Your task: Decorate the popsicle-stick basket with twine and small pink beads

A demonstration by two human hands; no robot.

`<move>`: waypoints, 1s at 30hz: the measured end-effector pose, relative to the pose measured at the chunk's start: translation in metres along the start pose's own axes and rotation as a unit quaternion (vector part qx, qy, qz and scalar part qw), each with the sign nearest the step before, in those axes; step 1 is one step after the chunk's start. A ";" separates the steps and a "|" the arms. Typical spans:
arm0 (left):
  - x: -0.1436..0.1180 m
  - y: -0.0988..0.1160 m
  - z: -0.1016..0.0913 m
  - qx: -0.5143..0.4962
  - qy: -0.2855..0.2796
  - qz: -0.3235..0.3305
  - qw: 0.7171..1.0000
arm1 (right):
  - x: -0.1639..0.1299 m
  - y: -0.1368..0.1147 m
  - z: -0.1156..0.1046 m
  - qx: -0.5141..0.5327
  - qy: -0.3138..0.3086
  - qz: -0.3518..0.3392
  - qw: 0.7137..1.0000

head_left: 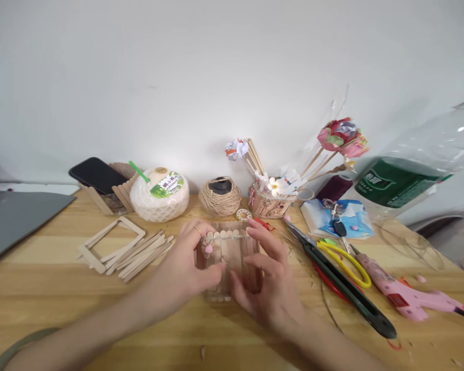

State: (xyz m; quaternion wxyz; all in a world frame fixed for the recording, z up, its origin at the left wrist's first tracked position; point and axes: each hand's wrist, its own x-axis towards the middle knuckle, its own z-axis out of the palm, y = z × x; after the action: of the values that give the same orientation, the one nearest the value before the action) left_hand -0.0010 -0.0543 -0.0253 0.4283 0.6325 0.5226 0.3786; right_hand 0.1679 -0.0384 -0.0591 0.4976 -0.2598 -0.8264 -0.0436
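Observation:
A small box made of craft sticks [234,247] stands at the middle of the table. Along its upper edge runs a pale braided trim, and a flower with a pink pompom [209,249] sits at its upper left. My left hand [195,257] grips the left side, thumb across the front and fingers curled over the top corner. Under that thumb tip is a small bit I cannot make out. Over the right side, my right hand [268,273] has its fingers spread and bent, the index finger at the top right corner and the thumb close to the lower front.
Loose craft sticks [145,255] and a stick frame [112,242] lie left. Behind stand a phone [96,175], a coconut [160,198], a twine ball [220,198] and a decorated pot [268,206]. Right are a utility knife [344,278], yellow-handled scissors [355,263], a pink glue gun [406,293] and a bottle [402,175].

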 end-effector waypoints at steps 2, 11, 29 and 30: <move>0.001 -0.001 0.001 -0.006 0.005 -0.006 1.000 | 0.000 -0.001 -0.001 0.001 -0.004 -0.002 1.000; 0.002 0.003 0.002 -0.011 0.013 -0.016 1.000 | 0.001 -0.001 -0.002 -0.035 -0.030 -0.001 0.999; 0.001 0.001 0.003 -0.009 0.010 -0.020 1.000 | 0.010 -0.013 -0.001 -0.073 -0.003 0.048 0.996; 0.001 0.001 0.002 -0.009 0.009 -0.017 1.000 | 0.010 -0.013 -0.001 -0.076 -0.003 0.045 0.996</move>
State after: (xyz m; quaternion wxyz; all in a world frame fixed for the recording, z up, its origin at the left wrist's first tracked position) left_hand 0.0013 -0.0537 -0.0252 0.4358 0.6159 0.5340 0.3815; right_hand 0.1588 -0.0463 -0.0477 0.4755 -0.3336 -0.8098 -0.0831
